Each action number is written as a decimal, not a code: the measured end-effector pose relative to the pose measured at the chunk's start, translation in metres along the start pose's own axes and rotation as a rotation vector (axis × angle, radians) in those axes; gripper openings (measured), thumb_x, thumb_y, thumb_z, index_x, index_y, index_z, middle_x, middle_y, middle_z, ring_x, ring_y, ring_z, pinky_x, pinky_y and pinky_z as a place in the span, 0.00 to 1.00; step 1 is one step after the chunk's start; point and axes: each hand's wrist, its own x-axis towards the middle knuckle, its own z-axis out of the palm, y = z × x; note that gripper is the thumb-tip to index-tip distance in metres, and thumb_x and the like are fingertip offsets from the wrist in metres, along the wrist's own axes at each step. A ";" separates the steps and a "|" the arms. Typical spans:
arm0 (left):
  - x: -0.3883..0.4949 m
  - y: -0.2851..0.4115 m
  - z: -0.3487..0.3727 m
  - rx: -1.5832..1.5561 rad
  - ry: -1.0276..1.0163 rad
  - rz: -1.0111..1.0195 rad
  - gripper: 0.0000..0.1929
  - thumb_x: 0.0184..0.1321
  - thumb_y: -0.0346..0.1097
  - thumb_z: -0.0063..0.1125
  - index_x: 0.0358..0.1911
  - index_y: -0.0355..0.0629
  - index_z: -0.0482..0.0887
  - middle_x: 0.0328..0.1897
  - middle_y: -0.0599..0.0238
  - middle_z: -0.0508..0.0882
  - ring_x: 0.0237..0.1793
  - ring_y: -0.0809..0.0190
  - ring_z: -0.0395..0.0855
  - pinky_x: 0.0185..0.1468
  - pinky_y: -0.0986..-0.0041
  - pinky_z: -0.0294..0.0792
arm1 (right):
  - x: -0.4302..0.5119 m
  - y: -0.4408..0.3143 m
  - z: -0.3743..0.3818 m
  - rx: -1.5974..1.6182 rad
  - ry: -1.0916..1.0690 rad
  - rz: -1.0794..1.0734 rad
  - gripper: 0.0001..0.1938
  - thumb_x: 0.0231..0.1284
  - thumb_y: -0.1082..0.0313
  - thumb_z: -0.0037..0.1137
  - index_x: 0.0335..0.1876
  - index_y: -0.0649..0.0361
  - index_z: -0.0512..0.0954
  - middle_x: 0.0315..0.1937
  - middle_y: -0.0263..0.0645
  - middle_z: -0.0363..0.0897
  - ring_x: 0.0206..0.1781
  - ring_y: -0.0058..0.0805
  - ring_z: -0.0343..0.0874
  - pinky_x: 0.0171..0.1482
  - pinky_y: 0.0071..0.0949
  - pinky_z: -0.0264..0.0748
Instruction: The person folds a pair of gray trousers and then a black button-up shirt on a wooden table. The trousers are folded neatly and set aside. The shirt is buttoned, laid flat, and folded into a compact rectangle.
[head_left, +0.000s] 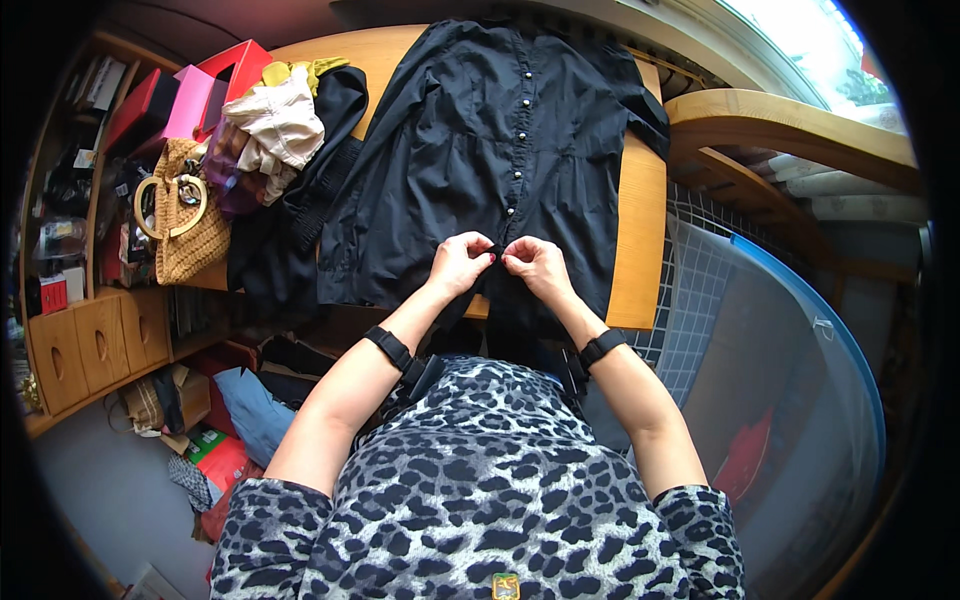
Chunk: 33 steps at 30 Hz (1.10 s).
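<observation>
A black long-sleeved button-front garment (465, 150) lies spread out before me, its lower hem hanging over the near table edge. Several shiny round buttons run down its front placket (517, 174). My left hand (461, 264) pinches the black fabric at the placket's lower end, below the lowest visible button (511, 211). Close beside it, my right hand (536, 266) pinches the facing edge between thumb and fingers. The small bit of cloth between the fingertips is mostly hidden. Beneath the hem the two front edges part.
The wooden table (637, 277) carries a heap of folded clothes (281, 124) and a woven bag with ring handles (191, 232) at left. Pink and red boxes (176, 105) stand behind. A curved wooden rail (787, 124) and blue-rimmed mesh (787, 360) flank the right side.
</observation>
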 end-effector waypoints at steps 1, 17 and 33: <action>-0.003 0.004 0.003 0.023 0.013 0.008 0.10 0.57 0.30 0.68 0.42 0.37 0.86 0.37 0.63 0.89 0.39 0.68 0.87 0.48 0.74 0.78 | 0.000 0.001 0.000 0.130 -0.025 0.026 0.06 0.59 0.74 0.66 0.41 0.64 0.82 0.32 0.32 0.85 0.33 0.18 0.81 0.40 0.21 0.80; 0.004 0.013 -0.011 -0.017 -0.212 0.032 0.10 0.61 0.29 0.62 0.45 0.37 0.88 0.39 0.64 0.91 0.39 0.72 0.86 0.47 0.78 0.77 | 0.002 -0.004 -0.007 0.615 -0.078 0.283 0.05 0.62 0.79 0.61 0.42 0.65 0.79 0.36 0.39 0.85 0.35 0.25 0.84 0.41 0.24 0.84; 0.013 0.039 -0.009 0.297 -0.217 0.233 0.06 0.54 0.29 0.68 0.35 0.39 0.88 0.30 0.60 0.90 0.32 0.64 0.89 0.41 0.73 0.80 | 0.012 -0.004 -0.010 0.493 -0.062 0.283 0.14 0.57 0.78 0.63 0.43 0.61 0.69 0.31 0.40 0.81 0.27 0.25 0.83 0.32 0.22 0.83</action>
